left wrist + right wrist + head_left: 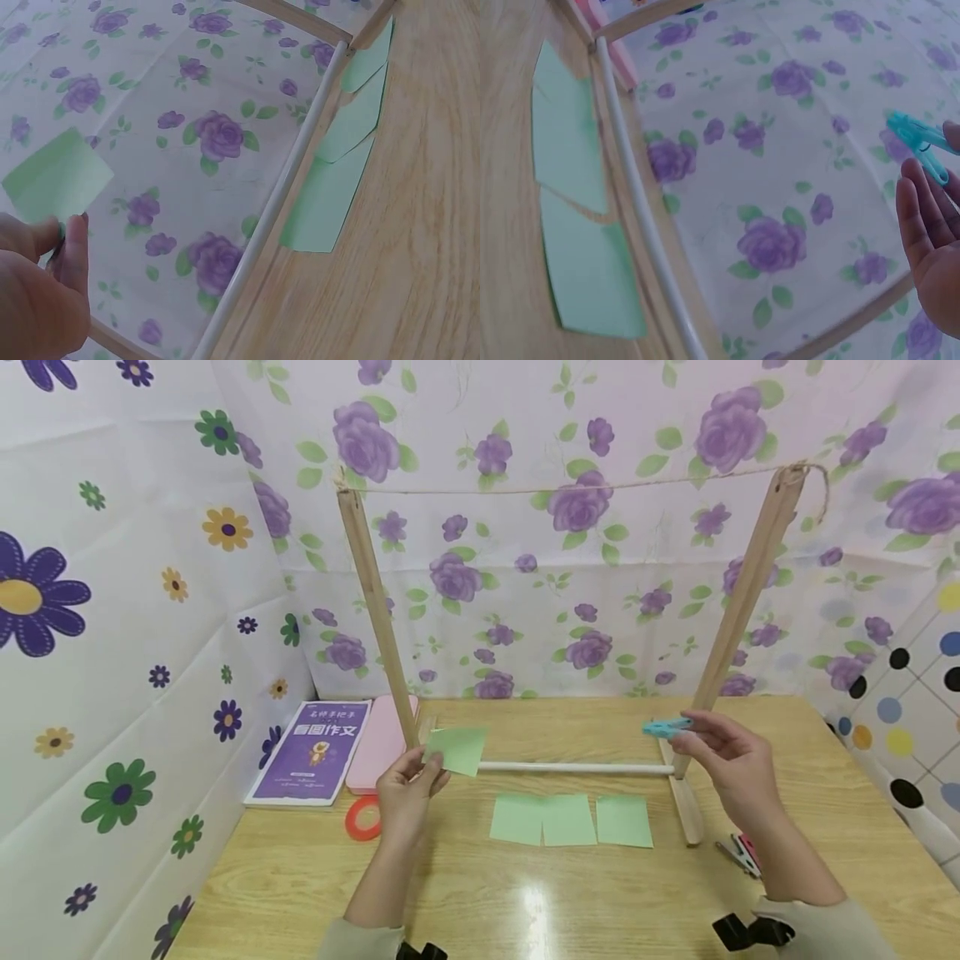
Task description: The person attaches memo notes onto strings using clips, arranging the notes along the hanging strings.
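Between thumb and fingers my left hand [408, 789] pinches a green sticky note [459, 750] by its lower left corner, in front of the frame's left post. The left wrist view shows the same sticky note [60, 176] held up from the fingertips. My right hand [735, 764] pinches a blue clothespin [666, 727] near the right post; in the right wrist view the clothespin [919, 142] points away from the fingers. Above both hands a thin string [525, 490] runs between the tops of the two wooden posts. Three more green sticky notes [568, 820] lie in a row on the table.
A white rod [577, 767] joins the wooden posts [753, 577] low down. To the left lie a purple book [309, 756], a pink case [375, 743] and a red tape roll [363, 820]. Several clothespins [738, 856] lie by my right forearm. Floral cloth hangs behind.
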The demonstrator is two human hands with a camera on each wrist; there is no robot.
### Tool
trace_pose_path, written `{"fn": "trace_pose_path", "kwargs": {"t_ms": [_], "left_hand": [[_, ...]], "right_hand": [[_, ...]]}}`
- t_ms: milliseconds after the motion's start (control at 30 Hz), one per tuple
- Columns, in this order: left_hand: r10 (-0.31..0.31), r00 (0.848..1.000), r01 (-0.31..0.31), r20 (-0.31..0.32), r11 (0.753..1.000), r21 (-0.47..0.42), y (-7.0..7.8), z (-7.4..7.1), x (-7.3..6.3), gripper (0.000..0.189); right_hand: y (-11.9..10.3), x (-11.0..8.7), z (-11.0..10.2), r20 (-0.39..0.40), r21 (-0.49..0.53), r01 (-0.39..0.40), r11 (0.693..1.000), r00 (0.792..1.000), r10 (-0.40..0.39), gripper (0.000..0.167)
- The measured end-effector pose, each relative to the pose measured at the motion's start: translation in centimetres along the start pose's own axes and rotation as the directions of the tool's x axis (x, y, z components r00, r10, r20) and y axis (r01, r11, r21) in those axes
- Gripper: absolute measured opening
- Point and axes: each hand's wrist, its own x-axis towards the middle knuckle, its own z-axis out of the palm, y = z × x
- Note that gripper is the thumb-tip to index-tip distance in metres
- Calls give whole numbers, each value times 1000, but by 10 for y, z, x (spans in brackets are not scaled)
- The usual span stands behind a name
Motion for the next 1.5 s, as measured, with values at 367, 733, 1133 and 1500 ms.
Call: {"fn": "trace_pose_path", "kwargs": {"t_ms": [367, 733, 1133, 1500], "left_hand": [[62, 998, -63, -23, 998, -26, 15, 1, 8, 22], [64, 997, -67, -51, 995, -71, 35, 8, 13, 23], [125, 989, -136, -76, 976, -169, 54, 20, 18, 12], [192, 980, -199, -55, 961, -192, 78, 30, 27, 16]], "right_hand": [[-16, 20, 35, 28, 100, 0, 995, 1000, -2, 19], [-31, 42, 67, 104, 233, 23, 972, 993, -48, 22], [-63, 67, 93, 169, 79, -13, 997, 986, -1, 21], [-105, 103, 123, 257, -32, 166, 986, 954, -153, 17]]}}
